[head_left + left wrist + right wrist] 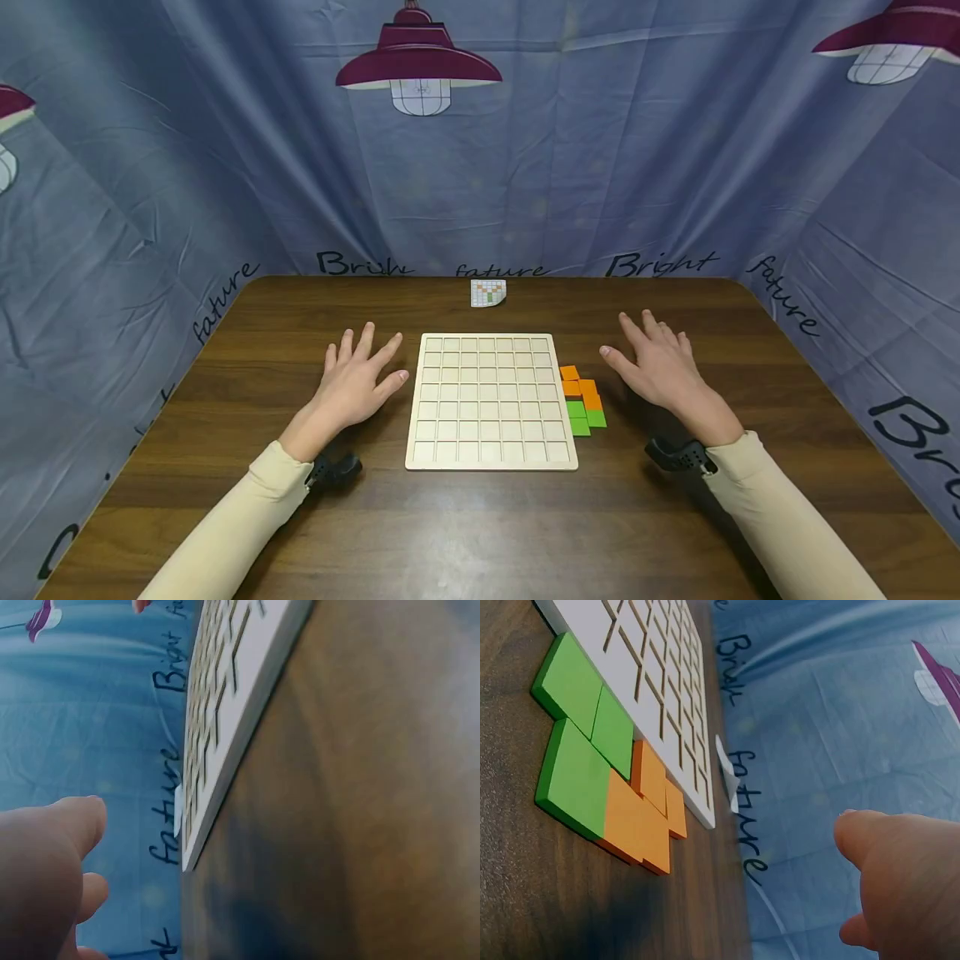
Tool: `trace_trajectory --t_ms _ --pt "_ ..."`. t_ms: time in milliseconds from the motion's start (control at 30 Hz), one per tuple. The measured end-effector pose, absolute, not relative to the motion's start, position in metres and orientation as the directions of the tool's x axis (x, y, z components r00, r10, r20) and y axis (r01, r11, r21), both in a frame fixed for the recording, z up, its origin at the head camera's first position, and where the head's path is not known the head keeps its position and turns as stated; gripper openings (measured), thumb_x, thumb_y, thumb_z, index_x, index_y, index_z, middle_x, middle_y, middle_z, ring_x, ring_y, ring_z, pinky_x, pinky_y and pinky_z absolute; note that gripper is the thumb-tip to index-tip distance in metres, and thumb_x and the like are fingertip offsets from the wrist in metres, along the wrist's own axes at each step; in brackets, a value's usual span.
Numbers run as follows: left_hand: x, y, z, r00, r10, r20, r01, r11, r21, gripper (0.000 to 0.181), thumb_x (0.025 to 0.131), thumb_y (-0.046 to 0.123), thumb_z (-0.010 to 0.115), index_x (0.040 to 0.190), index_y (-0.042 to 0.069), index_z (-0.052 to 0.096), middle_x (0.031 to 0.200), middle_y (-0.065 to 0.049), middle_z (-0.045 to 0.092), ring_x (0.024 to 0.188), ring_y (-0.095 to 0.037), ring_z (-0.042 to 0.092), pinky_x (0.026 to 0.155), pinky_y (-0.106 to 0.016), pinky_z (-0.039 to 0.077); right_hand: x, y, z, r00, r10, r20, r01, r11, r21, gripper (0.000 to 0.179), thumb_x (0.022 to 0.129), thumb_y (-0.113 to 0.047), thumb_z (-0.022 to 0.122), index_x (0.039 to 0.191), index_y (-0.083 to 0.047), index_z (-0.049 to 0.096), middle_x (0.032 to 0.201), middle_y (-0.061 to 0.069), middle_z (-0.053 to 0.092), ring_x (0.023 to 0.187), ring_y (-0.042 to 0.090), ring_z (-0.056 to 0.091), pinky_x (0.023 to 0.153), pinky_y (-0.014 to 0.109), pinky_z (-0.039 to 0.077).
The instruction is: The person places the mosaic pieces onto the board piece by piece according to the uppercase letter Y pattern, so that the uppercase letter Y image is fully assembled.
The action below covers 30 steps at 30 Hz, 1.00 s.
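Observation:
A pale wooden grid board (491,402) with rows of square recesses lies in the middle of the table. Against its right edge sit several flat square tiles: orange tiles (590,392) toward the back and green tiles (579,426) toward the front. To the board's left, my left hand (352,387) is spread with straight fingers and holds nothing. Right of the tiles, my right hand (662,367) is likewise spread, holding nothing. The right wrist view shows the green tiles (574,776) and orange tiles (641,817) lying close together beside the board.
Behind the board, a small paper card (488,293) printed with a coloured grid lies near the table's back edge, one corner curled. The brown wooden table (480,533) is enclosed by a blue curtain (480,183) with printed lamps and lettering.

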State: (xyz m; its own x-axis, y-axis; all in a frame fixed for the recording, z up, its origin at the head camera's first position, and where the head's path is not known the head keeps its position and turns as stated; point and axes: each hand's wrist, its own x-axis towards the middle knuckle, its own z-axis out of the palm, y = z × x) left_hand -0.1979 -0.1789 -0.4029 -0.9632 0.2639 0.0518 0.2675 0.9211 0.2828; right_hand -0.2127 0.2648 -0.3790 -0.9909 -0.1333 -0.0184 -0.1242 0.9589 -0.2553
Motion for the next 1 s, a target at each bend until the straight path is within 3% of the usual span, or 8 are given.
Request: trace_trajectory --t_ms 633,1000 --pt "-0.174 -0.172 -0.421 -0.943 0.328 -0.054 0.293 0.898 0.327 0.063 0.105 0.045 0.052 0.161 0.023 0.035 0.167 -0.029 0.019 0.149 -0.063 0.017 0.109 -0.083 0.02 -0.211 0.262 -0.384 -0.99 -0.141 -0.014 -0.132 0.957 -0.257 0.082 0.105 -0.059 0.04 0.161 -0.002 0.025 0.164 0.038 0.014 0.147 0.063 0.021 0.115 0.078 0.01" --pt "-0.171 -0.171 -0.425 -0.934 0.347 -0.08 0.305 0.895 0.325 0.062 0.104 0.046 0.053 0.16 0.025 0.036 0.167 -0.029 0.021 0.149 -0.063 0.018 0.107 -0.085 0.019 -0.21 0.261 -0.387 -0.991 -0.13 -0.024 -0.119 0.959 -0.256 0.082 0.104 -0.059 0.039 0.161 -0.002 0.024 0.164 0.038 0.014 0.147 0.061 0.022 0.115 0.079 0.01"
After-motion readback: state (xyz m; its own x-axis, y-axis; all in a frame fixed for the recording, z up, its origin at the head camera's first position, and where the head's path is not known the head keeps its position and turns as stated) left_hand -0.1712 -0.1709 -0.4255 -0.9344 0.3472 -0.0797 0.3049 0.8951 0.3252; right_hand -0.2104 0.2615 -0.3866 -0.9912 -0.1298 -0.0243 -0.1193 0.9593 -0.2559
